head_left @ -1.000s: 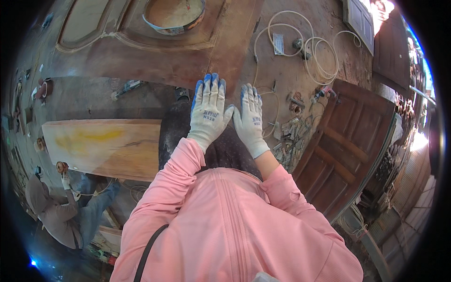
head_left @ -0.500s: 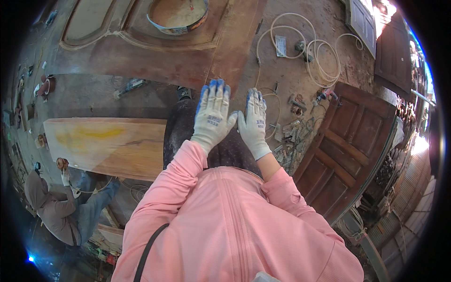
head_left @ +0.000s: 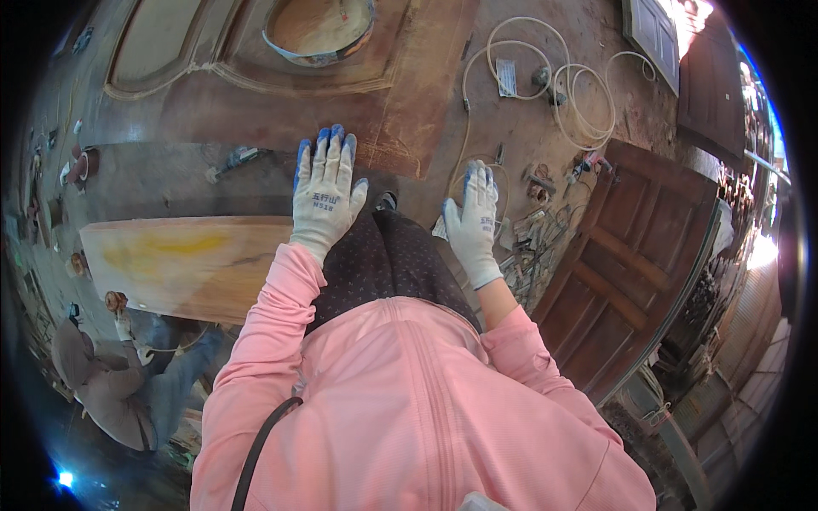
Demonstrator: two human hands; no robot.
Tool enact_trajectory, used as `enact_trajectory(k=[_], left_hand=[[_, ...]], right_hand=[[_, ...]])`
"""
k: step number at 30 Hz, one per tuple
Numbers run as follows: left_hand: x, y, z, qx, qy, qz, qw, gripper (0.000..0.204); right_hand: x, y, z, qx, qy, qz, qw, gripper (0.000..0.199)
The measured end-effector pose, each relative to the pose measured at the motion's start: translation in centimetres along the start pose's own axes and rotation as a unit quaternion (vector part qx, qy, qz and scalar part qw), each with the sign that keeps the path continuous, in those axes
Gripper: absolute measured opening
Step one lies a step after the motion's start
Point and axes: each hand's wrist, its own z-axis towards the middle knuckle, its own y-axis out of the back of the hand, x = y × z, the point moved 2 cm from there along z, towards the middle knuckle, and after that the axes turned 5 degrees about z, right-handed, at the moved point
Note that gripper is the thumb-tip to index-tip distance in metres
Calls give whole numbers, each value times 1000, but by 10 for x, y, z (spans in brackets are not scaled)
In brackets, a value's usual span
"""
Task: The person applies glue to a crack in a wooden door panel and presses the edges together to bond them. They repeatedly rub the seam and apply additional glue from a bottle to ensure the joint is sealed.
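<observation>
My left hand (head_left: 325, 198), in a white work glove with blue on the fingertips, is open with its back up and fingers stretched. Its fingertips are at the near edge of a large brown carved wooden door panel (head_left: 281, 111); whether they touch it I cannot tell. My right hand (head_left: 474, 223), in a matching glove, is open too, held over the floor to the right of my knees with nothing in it. On the door panel stands a round, shallow basin (head_left: 317, 58) with brownish contents.
Left lies a pale wooden board (head_left: 192, 264); a person (head_left: 106, 375) beside it holds a round tool. A power tool (head_left: 232, 162) lies on the floor. At right are a coiled hose (head_left: 588, 106), scattered debris (head_left: 532, 243) and a dark panelled door (head_left: 622, 264).
My hands have moved apart: the left one to the left and slightly forward, the right one slightly right. Both stay open. My legs now show more between them.
</observation>
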Motion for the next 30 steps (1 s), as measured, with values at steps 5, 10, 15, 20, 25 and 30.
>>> enact_trajectory(k=[5,10,15,20,25,30], left_hand=[[17,7,5,28,-42,3,999,82],[41,15,19,45,-49,24,997,81],[62,23,32,65,-76,26,995,79],[54,21,30,82,-70,2,994,81],[43,15,35,79,-86,-13,993,80],[50,21,35,75,-92,-23,993,78]], right_hand=[[63,-1,15,34,83,-80,993,85],[96,-38,35,50,82,-65,993,90],[126,-53,58,61,141,-50,987,88],[110,-38,89,4,92,-79,993,84],[119,-49,54,58,105,-41,992,78],[113,-33,113,34,123,-98,987,72]])
